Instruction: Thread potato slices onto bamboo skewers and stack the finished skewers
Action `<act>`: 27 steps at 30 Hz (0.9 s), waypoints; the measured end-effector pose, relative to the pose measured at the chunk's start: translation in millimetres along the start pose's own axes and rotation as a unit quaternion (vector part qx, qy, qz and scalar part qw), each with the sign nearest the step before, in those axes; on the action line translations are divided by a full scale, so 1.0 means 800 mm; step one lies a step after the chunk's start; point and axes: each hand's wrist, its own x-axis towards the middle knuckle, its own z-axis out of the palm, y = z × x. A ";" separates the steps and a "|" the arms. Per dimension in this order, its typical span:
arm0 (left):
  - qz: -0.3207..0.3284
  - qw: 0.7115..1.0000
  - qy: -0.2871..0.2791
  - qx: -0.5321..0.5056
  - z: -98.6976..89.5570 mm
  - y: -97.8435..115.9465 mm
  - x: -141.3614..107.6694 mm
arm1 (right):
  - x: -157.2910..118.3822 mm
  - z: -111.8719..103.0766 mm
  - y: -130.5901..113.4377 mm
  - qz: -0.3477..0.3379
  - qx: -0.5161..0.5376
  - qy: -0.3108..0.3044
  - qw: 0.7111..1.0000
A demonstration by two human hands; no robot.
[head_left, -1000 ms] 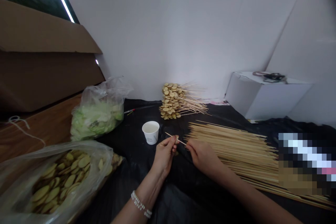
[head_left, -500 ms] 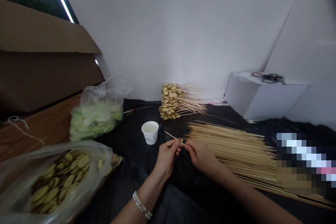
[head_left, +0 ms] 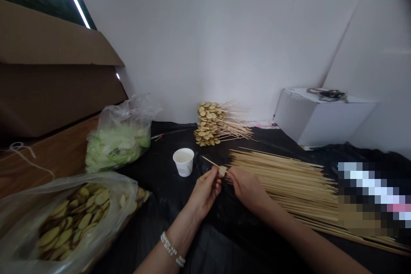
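Observation:
My left hand, a beaded bracelet on its wrist, pinches a pale potato slice at its edge. A thin bamboo skewer runs across the slice, its free end pointing up and left. My right hand is closed on the skewer just right of the slice; the fingers hide that part. Right beside it lies a wide spread of bare bamboo skewers. Behind the hands, a stack of skewered potato slices rests against the wall.
A white paper cup stands left of my hands. An open plastic bag of potato slices sits front left, with a bag of pale green vegetable pieces behind it. A white box stands back right. Black sheeting covers the surface.
The potato slice now shows between my hands, where fingers covered it before. My left fingers have shifted slightly left and down along it; the skewer has barely moved.

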 end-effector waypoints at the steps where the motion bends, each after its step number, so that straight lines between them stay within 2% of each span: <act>1: -0.031 0.999 0.003 -0.034 0.000 0.006 0.000 | 0.001 -0.001 0.002 0.001 -0.004 0.011 1.000; 5: -0.110 0.984 -0.009 -0.139 -0.003 0.026 -0.004 | 0.002 -0.003 0.006 -0.015 -0.015 0.044 0.999; 11: -0.096 0.979 -0.056 -0.170 -0.009 0.034 -0.008 | 0.000 -0.005 0.005 -0.028 0.006 0.053 0.998; 14: -0.106 0.977 -0.047 -0.179 -0.011 0.034 -0.007 | 0.000 -0.008 0.002 -0.028 0.050 0.052 0.997; 17: -0.111 0.975 -0.045 -0.187 -0.009 0.032 -0.006 | 0.000 -0.011 -0.006 -0.027 0.148 0.049 0.987; 20: -0.111 0.976 -0.066 -0.177 -0.005 0.023 -0.009 | -0.001 -0.014 -0.018 -0.025 0.234 0.031 0.971; 22: -0.121 0.975 -0.084 -0.167 -0.003 0.016 -0.011 | -0.003 -0.013 -0.026 -0.021 0.244 0.016 0.969; 27: -0.126 0.971 -0.122 -0.160 0.001 0.005 -0.014 | -0.011 -0.002 -0.036 -0.045 0.186 -0.016 0.981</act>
